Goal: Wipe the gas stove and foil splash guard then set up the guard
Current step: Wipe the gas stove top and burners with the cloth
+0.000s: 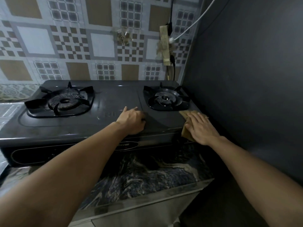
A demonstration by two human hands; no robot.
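A dark two-burner gas stove point(106, 102) sits on a marbled counter against a tiled wall. My right hand point(202, 127) lies flat with straight fingers on a tan cloth point(186, 132), pressing it onto the stove's front right corner beside the right burner point(166, 99). My left hand point(132, 120) rests on the stove top between the two burners, near the front edge, its fingers bent down onto the surface and holding nothing. The left burner point(63, 101) is uncovered. No foil splash guard shows in the head view.
A dark grey panel point(246, 95) stands directly right of the stove. A taped power strip point(165, 46) with black and white cables hangs on the wall behind the right burner. The marbled counter point(147, 174) extends in front of the stove.
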